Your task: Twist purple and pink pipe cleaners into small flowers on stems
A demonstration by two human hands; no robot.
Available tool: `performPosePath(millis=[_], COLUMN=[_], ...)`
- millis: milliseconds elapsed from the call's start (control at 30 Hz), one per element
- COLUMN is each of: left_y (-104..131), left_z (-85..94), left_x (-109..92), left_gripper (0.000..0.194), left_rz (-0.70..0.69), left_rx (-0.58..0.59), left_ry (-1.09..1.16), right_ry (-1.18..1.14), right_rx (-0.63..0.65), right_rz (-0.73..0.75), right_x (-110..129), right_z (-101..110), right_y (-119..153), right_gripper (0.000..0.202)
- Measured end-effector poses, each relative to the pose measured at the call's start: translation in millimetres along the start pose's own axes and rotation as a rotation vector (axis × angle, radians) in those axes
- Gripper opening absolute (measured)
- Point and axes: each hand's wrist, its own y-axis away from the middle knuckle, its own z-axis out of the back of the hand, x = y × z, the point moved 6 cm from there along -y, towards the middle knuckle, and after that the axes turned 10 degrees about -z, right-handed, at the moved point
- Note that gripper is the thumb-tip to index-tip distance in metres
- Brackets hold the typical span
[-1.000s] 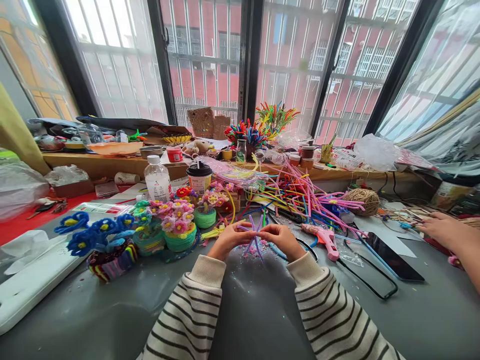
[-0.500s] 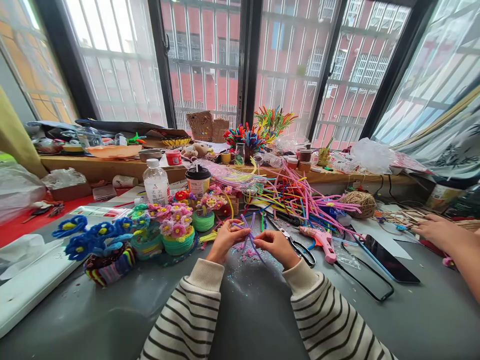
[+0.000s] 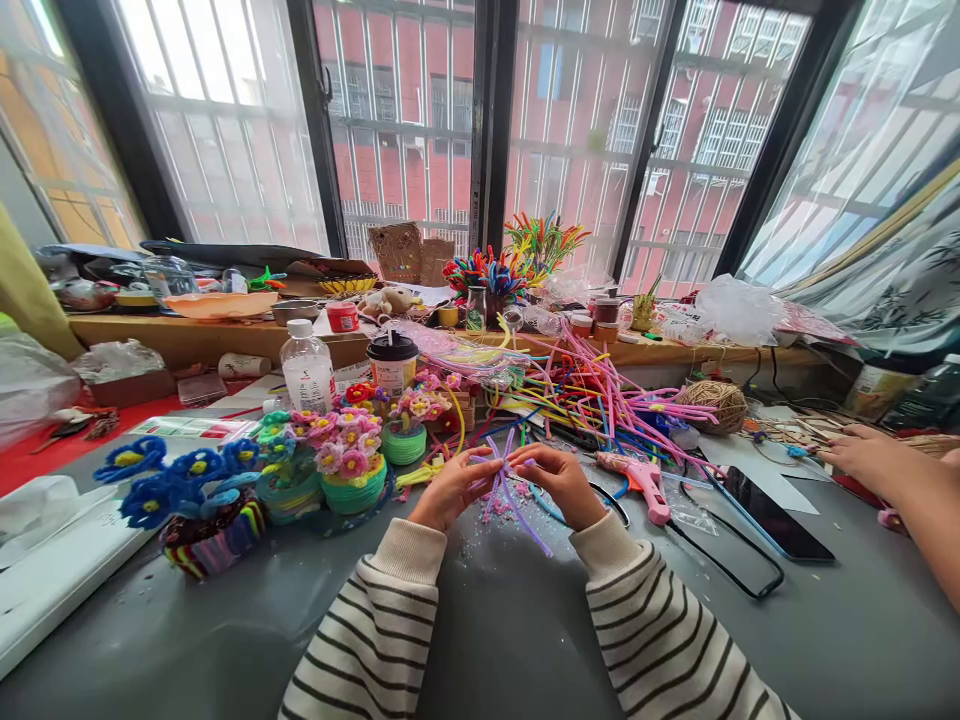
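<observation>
Several purple pipe cleaners [image 3: 514, 492] cross at one point and spread out like a star above the grey table. My left hand [image 3: 454, 486] pinches them near the crossing, from the left side. At the right, my right hand [image 3: 561, 482] has its thumb and fingertips closed on one purple end. A longer purple strand hangs down between the two hands. Below lie pink scraps and scattered glitter on the tabletop [image 3: 502, 610]. Scissors [image 3: 611, 500] lie just behind my right hand, partly hidden by it.
Pots of pipe-cleaner flowers [image 3: 352, 465] stand at the left. A pink glue gun [image 3: 646, 485] with its cable and a phone [image 3: 776, 512] lie at the right. Behind is a heap of coloured pipe cleaners [image 3: 600, 390]. Another person's hand [image 3: 874, 460] reaches in at far right.
My right hand has shifted slightly up and right, its fingers now higher on the purple pipe cleaners. The strands have turned and fan out more. The view has tilted a little.
</observation>
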Motion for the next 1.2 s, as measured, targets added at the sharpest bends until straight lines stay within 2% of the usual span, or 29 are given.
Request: performPosePath(millis=[133, 267, 600, 933, 1200], left_y=[-0.9, -2.2, -3.6, -3.7, -3.9], left_z=[1.7, 2.2, 5.5, 6.3, 6.4], left_x=[1.5, 3.1, 1.8, -0.2, -0.8], left_gripper=[0.044, 0.048, 0.045, 0.045, 0.046], left_rz=[-0.011, -0.025, -0.059, -0.073, -0.081], left_rx=[-0.004, 0.008, -0.036, -0.088, -0.103], left_ry=[-0.027, -0.078, -0.102, -0.121, -0.124], right_ry=[-0.142, -0.281, -0.318, -0.063, 0.066], right_rx=[0.005, -0.03, -0.084, -0.186, -0.189], right_rz=[-0.148, -0.22, -0.317, -0.126, -0.086], right_x=[-15.0, -28.3, -34.6, -25.6, -25.7], right_z=[-5.1, -6.5, -6.7, -2.9, -4.1], right_y=[-3.0, -5.4, -1.8, -2.1, -1.6], right_gripper=[0.015, 0.022, 0.03, 0.029, 0.02])
